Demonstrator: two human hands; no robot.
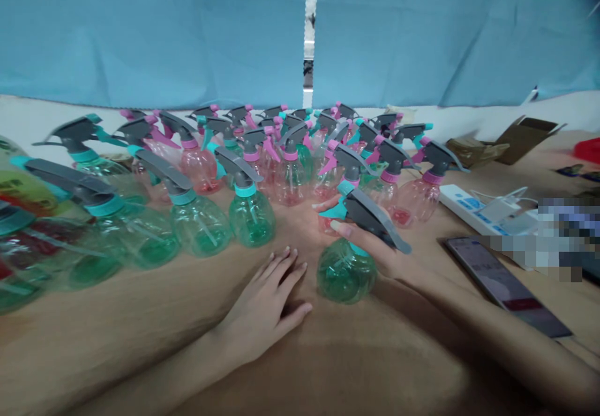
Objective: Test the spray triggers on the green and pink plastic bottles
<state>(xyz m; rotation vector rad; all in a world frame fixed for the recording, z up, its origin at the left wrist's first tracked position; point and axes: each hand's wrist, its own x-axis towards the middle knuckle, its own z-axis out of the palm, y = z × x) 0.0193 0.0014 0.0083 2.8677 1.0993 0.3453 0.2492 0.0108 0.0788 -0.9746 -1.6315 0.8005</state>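
Observation:
My right hand (pixel 370 244) is wrapped round the neck and trigger of a green spray bottle (pixel 344 275), its turquoise and grey head tilted a little to the right. Whether the bottle's base touches the table cannot be made out. Flat on the wooden table lies my left hand (pixel 272 300), fingers spread, with nothing in it. Just beyond its fingertips stands another green spray bottle (pixel 253 219). A pink spray bottle (pixel 419 197) with a pink collar stands behind my right hand, to its right.
Several more green bottles (pixel 201 225) and pink bottles (pixel 199 166) crowd the back and left. On the right are a phone (pixel 506 285), a white power strip (pixel 473 207) and an open cardboard box (pixel 527 138). A blue cloth (pixel 164 35) hangs behind.

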